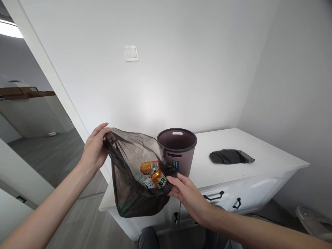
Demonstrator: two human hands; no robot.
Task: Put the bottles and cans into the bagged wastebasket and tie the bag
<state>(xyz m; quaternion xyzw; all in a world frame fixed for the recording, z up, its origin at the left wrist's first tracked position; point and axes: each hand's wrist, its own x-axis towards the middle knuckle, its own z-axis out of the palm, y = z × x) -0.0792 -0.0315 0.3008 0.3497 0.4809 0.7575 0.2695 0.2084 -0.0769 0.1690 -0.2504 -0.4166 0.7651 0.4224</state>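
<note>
A black see-through garbage bag (140, 200) hangs stretched between my hands at the cabinet's front edge, its mouth spread wide. My left hand (96, 147) is closed on the left side of the rim, and my right hand (183, 190) pinches the right side. Inside lie orange drink cans (158, 178) and what look like clear plastic bottles (137, 173); the lower contents are dimmed by the film. Just behind the bag stands a mauve trash can (185, 159) with a dark rim and cut-out handles, upright, with no liner showing.
On the white cabinet top (202, 173), a folded black bag (230, 156) lies to the right. Dark handles (214, 196) stick out from the cabinet front. A light switch (131, 53) is on the wall; a doorway opens at left.
</note>
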